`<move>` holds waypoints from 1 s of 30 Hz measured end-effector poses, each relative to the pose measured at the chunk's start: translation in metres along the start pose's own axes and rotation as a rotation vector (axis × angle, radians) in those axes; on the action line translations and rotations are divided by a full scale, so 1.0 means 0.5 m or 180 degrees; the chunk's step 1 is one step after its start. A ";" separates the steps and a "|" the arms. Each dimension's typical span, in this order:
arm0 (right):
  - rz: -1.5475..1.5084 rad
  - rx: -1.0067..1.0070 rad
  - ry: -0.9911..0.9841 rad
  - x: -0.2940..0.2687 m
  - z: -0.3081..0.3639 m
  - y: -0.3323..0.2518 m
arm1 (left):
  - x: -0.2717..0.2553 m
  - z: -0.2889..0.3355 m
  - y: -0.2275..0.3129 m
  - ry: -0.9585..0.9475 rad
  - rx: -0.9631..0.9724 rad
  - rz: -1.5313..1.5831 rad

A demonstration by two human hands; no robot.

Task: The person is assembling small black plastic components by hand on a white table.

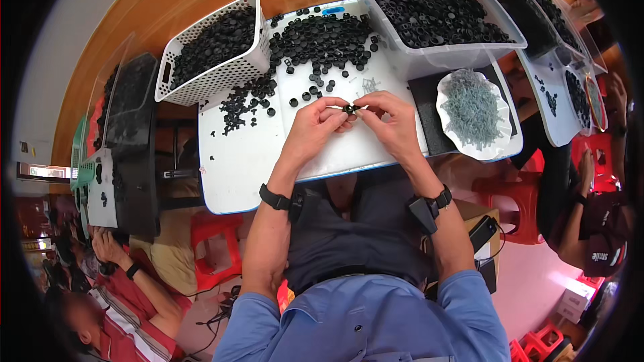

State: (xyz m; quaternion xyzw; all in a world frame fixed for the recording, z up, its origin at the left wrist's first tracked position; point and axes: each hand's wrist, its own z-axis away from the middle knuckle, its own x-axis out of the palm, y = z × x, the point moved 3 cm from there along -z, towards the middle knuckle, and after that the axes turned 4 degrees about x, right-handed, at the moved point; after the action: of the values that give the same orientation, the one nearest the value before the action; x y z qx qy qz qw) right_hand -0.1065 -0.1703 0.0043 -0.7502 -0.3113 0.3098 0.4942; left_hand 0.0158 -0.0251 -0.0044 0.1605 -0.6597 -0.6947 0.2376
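Over the front of the white folding table (pixel 268 151), my left hand (pixel 316 124) and my right hand (pixel 386 121) meet and pinch a small round black plastic part (pixel 349 109) between their fingertips. Both hands are closed on it, and the fingers cover some of it. Just beyond them, a few thin clear-grey pins (pixel 369 85) lie loose on the tabletop. Farther back spreads a heap of round black caps (pixel 320 39). Left of my hands lie smaller black pieces (pixel 236 108).
A white perforated basket (pixel 221 79) of black parts stands back left, a clear tub (pixel 456 55) of black rings back right. A scalloped white dish (pixel 451 145) of grey pins rests on a black mat (pixel 424 104). Other people sit at tables on both sides, near red stools (pixel 216 249).
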 end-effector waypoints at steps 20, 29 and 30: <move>0.0087 -0.0057 0.0061 -0.002 0.006 0.001 | 0.024 0.008 -0.019 0.0488 0.0373 -0.0658; 0.0139 -0.0070 0.0033 0.007 0.007 0.002 | 0.024 0.012 -0.017 0.0545 0.0377 -0.0743; 0.0181 -0.0014 0.0042 0.007 0.007 0.002 | 0.025 0.012 -0.017 0.0547 0.0414 -0.0767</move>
State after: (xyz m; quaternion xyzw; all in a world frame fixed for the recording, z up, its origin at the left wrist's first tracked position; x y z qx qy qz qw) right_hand -0.1071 -0.1659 0.0017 -0.7619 -0.2873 0.3181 0.4856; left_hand 0.0013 -0.0266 -0.0112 0.3124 -0.6565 -0.6576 0.1972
